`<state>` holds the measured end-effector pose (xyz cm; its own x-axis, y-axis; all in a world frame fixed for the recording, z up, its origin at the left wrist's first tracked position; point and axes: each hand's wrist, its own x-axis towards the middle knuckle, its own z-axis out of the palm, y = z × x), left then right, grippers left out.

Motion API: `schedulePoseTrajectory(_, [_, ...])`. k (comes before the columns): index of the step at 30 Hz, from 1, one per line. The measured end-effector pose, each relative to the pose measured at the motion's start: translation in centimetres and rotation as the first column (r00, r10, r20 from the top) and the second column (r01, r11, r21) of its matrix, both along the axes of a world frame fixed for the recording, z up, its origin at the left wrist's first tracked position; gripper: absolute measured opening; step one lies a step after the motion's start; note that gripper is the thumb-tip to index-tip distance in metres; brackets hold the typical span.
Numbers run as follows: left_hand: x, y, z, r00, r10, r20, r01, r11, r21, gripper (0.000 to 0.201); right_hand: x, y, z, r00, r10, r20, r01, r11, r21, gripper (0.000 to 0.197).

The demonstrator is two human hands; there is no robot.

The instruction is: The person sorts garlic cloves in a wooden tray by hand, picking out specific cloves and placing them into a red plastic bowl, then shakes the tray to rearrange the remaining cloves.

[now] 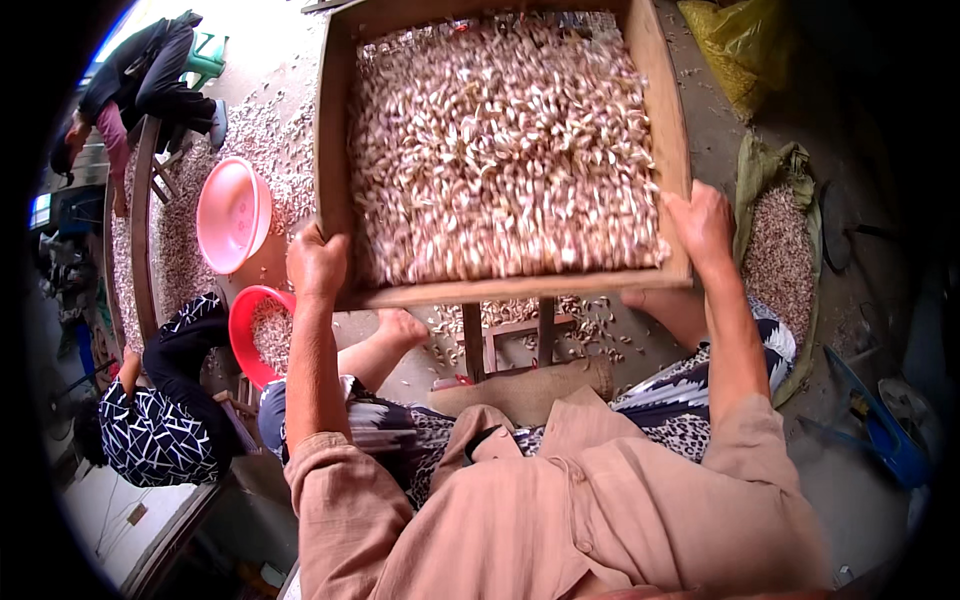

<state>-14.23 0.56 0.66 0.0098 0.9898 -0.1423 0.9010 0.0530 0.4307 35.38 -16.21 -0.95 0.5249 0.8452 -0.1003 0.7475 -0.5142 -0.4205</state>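
Both hands clamp the near rim of the large square wooden-framed sieve tray [345, 150], one at each near corner. My left hand [317, 262] has its fingers curled over the near-left corner, closed on the wood; my right hand [702, 228] wraps the near-right corner the same way, thumb on the side rail. From where I watch, the tray lies straight ahead of the body and above the knees, its near edge running left to right between the two hands and its load of pale, split garlic cloves [500, 150] spread across the whole mesh, blurred in places. Neither hand is nearer; they sit about level, the forearms rising from the lower edge and spreading outward, elbows bent. Below the tray I see a small wooden stand [510, 340], with a red plastic basin [250, 330] of cloves to the left and a pink plastic basin [232, 213] beyond it.
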Motion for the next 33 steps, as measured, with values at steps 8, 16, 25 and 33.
schedulePoseTrajectory(8, [0.0,-9.7,0.9,0.995,-0.08,0.058,0.08,0.997,0.008,0.032,-1.8,-12.4,0.6,0.992,-0.011,-0.124,0.022,0.995,0.094,0.026])
schedulePoseTrajectory(16, [0.1,-8.2,1.4,0.996,-0.073,-0.046,0.074,0.997,0.006,0.033,-0.4,-11.3,-0.6,0.995,0.05,-0.083,-0.051,0.999,-0.013,0.026])
schedulePoseTrajectory(25, [-0.3,1.6,1.2,0.999,-0.027,-0.021,0.027,1.0,-0.011,0.027,0.5,-1.2,-1.3,0.992,0.082,-0.093,-0.08,0.996,0.03,0.028])
schedulePoseTrajectory(33, [-2.1,-8.2,0.3,0.991,-0.133,-0.004,0.133,0.99,0.051,0.032,-2.3,-11.6,1.0,0.99,-0.018,-0.142,0.013,0.999,-0.041,0.028])
